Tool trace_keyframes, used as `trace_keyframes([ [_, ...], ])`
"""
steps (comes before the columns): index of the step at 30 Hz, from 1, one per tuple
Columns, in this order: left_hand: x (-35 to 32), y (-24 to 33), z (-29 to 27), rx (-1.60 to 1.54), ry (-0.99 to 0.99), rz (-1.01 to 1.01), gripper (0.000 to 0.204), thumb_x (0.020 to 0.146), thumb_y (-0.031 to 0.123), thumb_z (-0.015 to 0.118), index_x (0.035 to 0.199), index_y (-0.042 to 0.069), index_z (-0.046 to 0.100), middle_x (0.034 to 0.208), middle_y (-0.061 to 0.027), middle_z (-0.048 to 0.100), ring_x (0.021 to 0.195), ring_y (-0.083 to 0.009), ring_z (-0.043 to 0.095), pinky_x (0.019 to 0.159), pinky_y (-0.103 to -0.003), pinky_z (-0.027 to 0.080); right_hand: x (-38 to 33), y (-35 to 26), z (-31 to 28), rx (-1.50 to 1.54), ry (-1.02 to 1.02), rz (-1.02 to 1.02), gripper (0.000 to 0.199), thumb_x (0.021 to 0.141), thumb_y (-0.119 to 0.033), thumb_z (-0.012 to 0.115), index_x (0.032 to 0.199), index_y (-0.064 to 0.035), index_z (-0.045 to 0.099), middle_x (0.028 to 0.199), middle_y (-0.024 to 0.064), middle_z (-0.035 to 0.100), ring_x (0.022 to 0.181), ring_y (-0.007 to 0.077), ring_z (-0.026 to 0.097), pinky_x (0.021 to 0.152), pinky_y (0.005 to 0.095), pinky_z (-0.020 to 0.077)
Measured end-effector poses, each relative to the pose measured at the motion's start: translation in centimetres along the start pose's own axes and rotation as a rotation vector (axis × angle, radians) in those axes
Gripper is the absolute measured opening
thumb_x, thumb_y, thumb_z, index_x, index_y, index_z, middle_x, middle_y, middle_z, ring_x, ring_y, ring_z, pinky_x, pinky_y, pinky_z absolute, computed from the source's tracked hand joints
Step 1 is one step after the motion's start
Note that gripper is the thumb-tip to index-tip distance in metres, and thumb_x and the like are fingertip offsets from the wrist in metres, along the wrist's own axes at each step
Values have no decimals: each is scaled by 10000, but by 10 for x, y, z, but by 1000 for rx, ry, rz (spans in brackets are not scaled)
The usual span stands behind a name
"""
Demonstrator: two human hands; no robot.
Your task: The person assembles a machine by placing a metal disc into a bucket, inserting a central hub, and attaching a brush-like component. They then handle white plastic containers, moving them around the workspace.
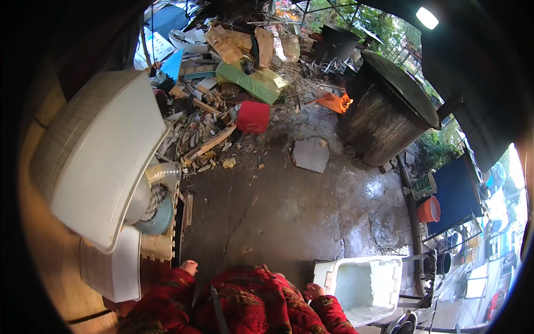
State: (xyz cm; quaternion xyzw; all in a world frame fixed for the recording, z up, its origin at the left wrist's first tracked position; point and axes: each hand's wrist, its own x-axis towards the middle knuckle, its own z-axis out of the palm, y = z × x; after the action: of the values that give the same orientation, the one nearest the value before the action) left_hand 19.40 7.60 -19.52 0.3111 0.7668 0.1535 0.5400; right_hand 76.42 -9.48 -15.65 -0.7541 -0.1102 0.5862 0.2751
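My left hand (pixel 190 267) hangs low in front of me, beside the wooden edge at the left, its fingers loosely curled with nothing visible in them. Over on the right, my right hand (pixel 315 291) is close to the left rim of a white plastic tub (pixel 329 271); its fingers are slightly apart and I see nothing held. Whether that hand touches the rim I cannot tell. Pale inside, the tub stands upright at the lower right. Both arms are in red patterned sleeves.
Wet concrete floor (pixel 267 206) lies ahead, with a flat grey slab (pixel 311 155) on it. A large dark metal drum (pixel 384 111) stands at the right, near an orange flame (pixel 346 102). Scrap wood (pixel 208 146) and a red stool (pixel 253 117) fill the far left. White tubs (pixel 105 167) are stacked nearer.
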Motion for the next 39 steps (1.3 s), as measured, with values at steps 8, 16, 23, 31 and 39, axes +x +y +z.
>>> trace_keyframes([
  [8, 96, 60, 34, 782, -231, 181, 135, 708, 202, 617, 742, 87, 679, 659, -135, 641, 626, -278, 634, 575, -399, 496, 75, -44, -53, -140, -112, 282, 236, 901, -241, 494, 1070, -90, 560, 922, 67, 614, 773, 246, 626, 635, 377, 512],
  [16, 225, 224, 100, 512, -393, 390, 114, 790, 180, 601, 797, 67, 618, 699, -76, 596, 672, -211, 586, 497, -348, 441, 222, -208, -129, 189, -129, 423, 245, 898, -279, 481, 1066, -115, 552, 936, 59, 618, 733, 258, 618, 627, 404, 499],
  [23, 216, 408, 213, -102, -276, 123, 125, 813, 154, 538, 852, 61, 611, 659, -46, 565, 553, -152, 524, 466, -321, 424, 295, -408, -136, 85, -61, 10, 243, 897, -292, 514, 1090, -146, 536, 951, 34, 623, 742, 215, 616, 613, 359, 478],
  [31, 382, 514, 200, 1421, -301, 544, 208, 812, 247, 591, 864, 48, 623, 820, -117, 632, 728, -259, 619, 606, -387, 492, 289, -455, -102, 104, -161, 288, 457, 885, -400, 553, 1239, -116, 499, 1102, 37, 600, 1071, 157, 525, 863, 321, 425],
  [39, 473, 664, 208, 577, -521, 211, 227, 844, 277, 570, 931, 73, 616, 896, -80, 611, 824, -255, 589, 719, -396, 488, 300, -500, -63, -206, -99, 146, 529, 824, -499, 582, 1186, -114, 566, 992, -9, 599, 890, 127, 524, 701, 307, 427],
])
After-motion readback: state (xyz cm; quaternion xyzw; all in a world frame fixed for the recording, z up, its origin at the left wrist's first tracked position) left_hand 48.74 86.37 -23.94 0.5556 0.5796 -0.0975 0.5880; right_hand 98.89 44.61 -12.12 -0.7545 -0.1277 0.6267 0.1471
